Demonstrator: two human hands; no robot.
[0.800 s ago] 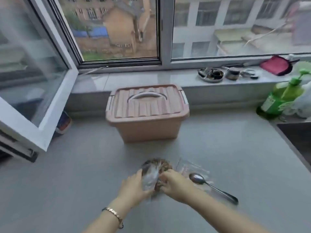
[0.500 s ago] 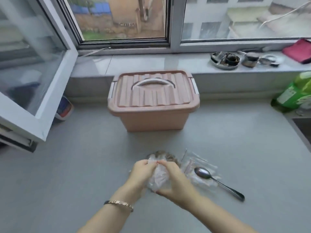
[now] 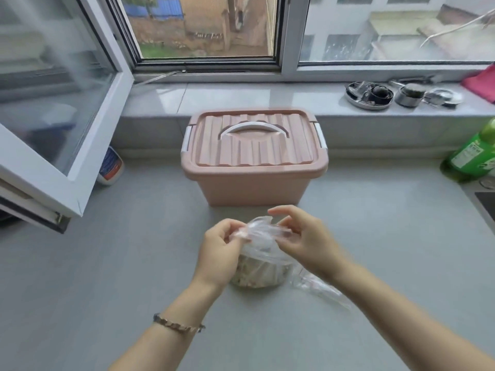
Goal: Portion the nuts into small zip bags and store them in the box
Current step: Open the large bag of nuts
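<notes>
Pinched bunched top of nut bag [image 3: 255, 273] with curled fingers of left hand [image 3: 221, 253] and right hand [image 3: 304, 243], middle of counter [image 3: 107, 263], away from its edges.

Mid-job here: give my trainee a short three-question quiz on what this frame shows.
1. True or false: the lid of the box is off.
2. What do the left hand and the right hand both pinch? A) the top of the bag of nuts B) a spoon C) the green bottle
3. Fill in: the empty zip bags lie to the person's ____ of the bag of nuts.
Key: 1 false; 2 A; 3 right.
</notes>
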